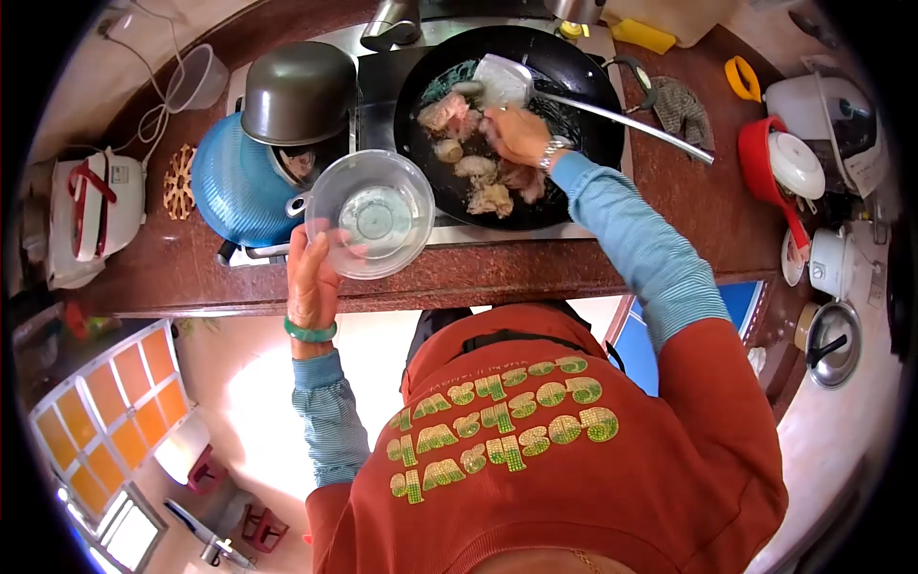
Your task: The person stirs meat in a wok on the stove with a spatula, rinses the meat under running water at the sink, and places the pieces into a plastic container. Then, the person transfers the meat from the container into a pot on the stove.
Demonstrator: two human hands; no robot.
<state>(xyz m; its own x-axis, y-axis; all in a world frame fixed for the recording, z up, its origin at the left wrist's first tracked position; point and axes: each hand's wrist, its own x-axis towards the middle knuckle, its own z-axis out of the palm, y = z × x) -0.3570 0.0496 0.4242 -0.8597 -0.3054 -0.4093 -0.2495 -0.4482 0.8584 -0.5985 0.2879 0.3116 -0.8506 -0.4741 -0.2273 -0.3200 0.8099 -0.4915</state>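
My left hand (pixel 311 277) grips a clear round plastic bowl (pixel 417 249) by its left side, tilted in front of the stove and with nothing visible in it. My right hand (pixel 521 137) reaches into a black wok (pixel 583 206), fingers curled down against a piece of raw meat; the fingertips are partly hidden. Several pale pink chunks of meat (pixel 449 116) lie spread over the wok's left and lower part. A metal spatula (pixel 504 81) rests in the wok just above my right hand, its long handle crossing the right rim.
A blue pot (pixel 229 182) and an upturned dark metal pot (pixel 298 94) stand left of the wok. On the right are a mesh cloth (pixel 681 115), a red pan (pixel 760 158) and a yellow ring (pixel 742 78). The counter's front edge (pixel 478 268) runs close to my body.
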